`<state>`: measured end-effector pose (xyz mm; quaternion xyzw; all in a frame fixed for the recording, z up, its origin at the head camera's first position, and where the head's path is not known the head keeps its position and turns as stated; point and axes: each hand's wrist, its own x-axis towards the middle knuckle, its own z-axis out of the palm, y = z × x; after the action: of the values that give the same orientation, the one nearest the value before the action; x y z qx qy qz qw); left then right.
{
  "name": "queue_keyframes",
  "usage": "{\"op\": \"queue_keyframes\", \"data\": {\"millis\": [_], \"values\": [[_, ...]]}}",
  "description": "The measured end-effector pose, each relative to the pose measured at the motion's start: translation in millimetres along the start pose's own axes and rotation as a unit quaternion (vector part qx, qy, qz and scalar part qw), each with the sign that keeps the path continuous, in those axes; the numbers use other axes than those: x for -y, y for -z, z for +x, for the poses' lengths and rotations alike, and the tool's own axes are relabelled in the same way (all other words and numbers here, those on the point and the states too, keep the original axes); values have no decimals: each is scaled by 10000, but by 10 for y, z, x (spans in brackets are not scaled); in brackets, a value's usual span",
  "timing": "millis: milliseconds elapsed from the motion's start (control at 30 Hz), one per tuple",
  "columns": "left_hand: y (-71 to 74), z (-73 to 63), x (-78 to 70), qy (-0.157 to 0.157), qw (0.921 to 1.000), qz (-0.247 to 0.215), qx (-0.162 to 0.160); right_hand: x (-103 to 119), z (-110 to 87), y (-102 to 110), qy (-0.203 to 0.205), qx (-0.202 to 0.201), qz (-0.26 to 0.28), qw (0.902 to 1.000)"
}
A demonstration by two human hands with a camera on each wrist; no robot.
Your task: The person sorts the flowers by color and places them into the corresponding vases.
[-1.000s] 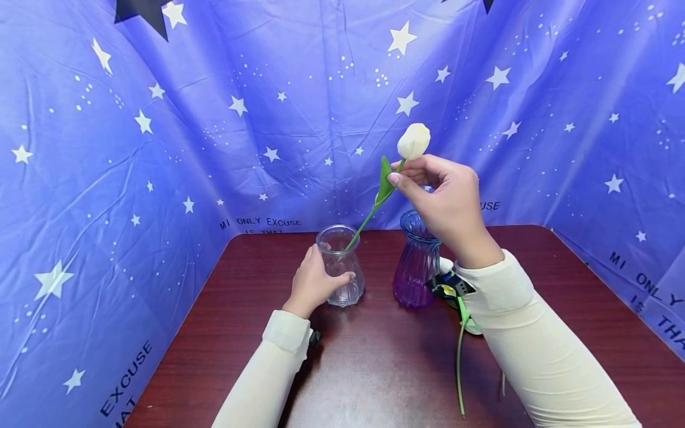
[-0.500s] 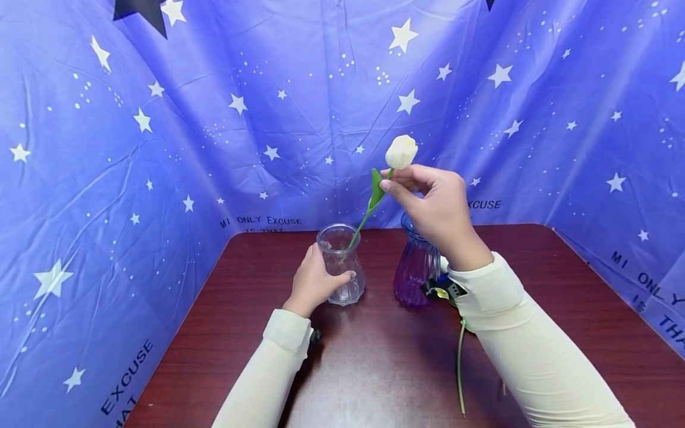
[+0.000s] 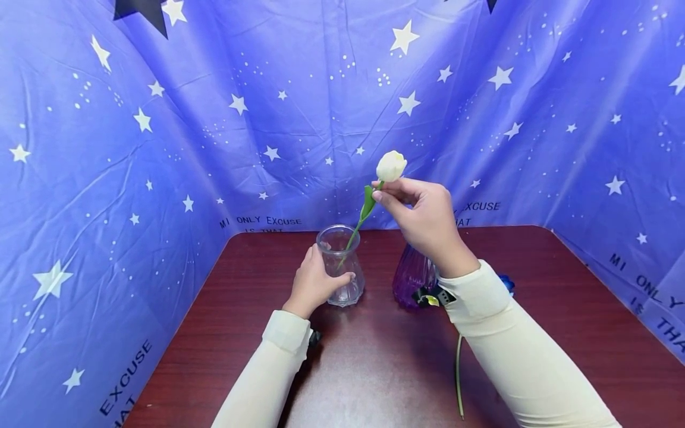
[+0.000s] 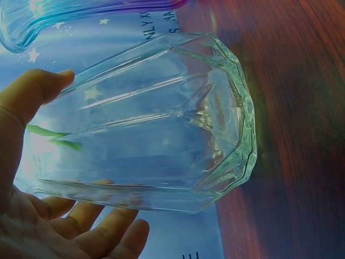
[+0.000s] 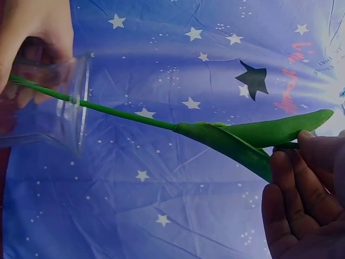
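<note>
left hand round clear vase, right hand pinch-tight on tulip

The clear vase looks like smooth, shiny glass with ridges. The purple vase is shiny too. The desk looks like shiny wood. Past its far edge hangs creased cloth. The flower looks smooth and dull.

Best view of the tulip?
Head: only it shows the tulip from white bloom down to stem inside the clear vase. Right wrist: leaves and stem, no bloom. Left wrist: just bits of stem through the vase.
</note>
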<state>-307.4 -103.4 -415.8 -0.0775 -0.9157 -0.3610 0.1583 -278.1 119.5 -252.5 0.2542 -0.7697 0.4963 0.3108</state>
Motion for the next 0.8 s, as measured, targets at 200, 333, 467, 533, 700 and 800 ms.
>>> {"op": "queue_keyframes", "data": {"millis": [200,333,467,533,700,800], "values": [[-9,2,11,17,10000,-23,22,-81,-56,-65,-130,90,-6,9999],[1,4,3,17,10000,-38,38,-133,-77,-114,-304,194,71,9993],[8,5,-9,4,10000,-77,14,-172,-85,-150,-396,276,138,9987],[4,1,-6,14,10000,-76,20,-188,-94,-164,-423,307,164,9985],[-12,-4,3,13,10000,-57,28,-222,-112,-185,-482,338,243,9980],[-12,-1,7,-16,9999,-118,24,-228,-113,-201,-521,345,247,9977]]}}
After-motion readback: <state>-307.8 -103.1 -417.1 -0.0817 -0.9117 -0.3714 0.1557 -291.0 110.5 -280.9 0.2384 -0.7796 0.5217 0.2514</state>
